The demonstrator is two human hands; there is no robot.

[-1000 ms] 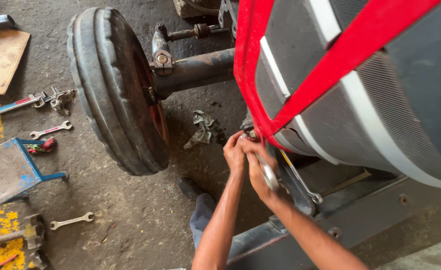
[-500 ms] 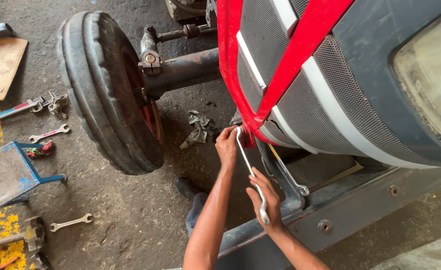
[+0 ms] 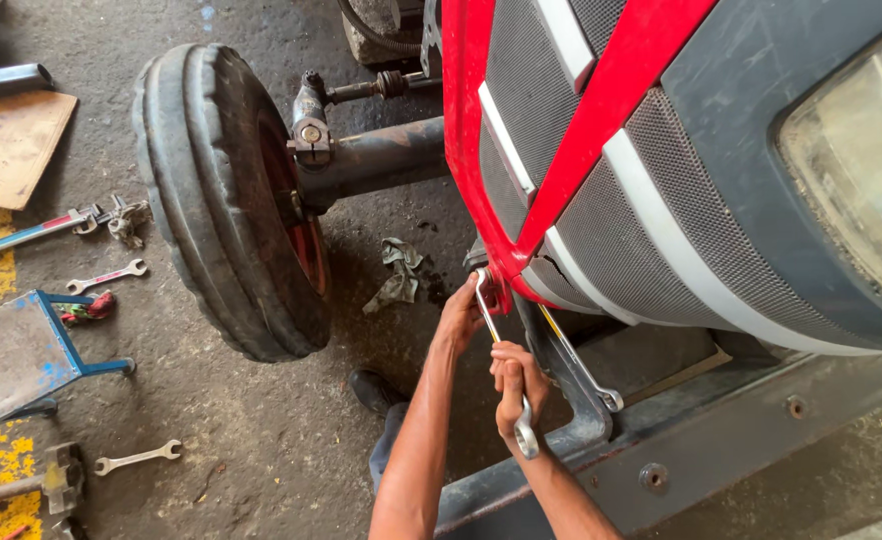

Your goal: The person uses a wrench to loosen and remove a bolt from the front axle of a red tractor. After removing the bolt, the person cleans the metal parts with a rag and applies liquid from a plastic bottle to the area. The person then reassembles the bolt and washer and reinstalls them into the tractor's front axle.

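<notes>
I look down at the front of a tractor with a grey mesh grille (image 3: 601,215) framed in red (image 3: 561,140). A long silver wrench (image 3: 501,360) runs from the lower corner of the red frame down towards me. My left hand (image 3: 459,315) rests at the wrench's upper end, against the frame's corner. My right hand (image 3: 517,385) grips the wrench's lower part, and its ring end sticks out below my fist. A second wrench (image 3: 581,360) lies along the dark metal bracket to the right.
The tractor's front tyre (image 3: 226,200) and axle (image 3: 371,160) stand to the left. A grey rag (image 3: 398,275) lies on the concrete. Spanners (image 3: 106,277) (image 3: 139,458), a blue stand (image 3: 21,355), a hammer (image 3: 31,482) and a board (image 3: 11,145) lie at the left. A steel bumper beam (image 3: 721,440) crosses below.
My hands were together at the frame's corner; my right hand has since slid down the wrench, which now points more towards me. My view has shifted slightly.
</notes>
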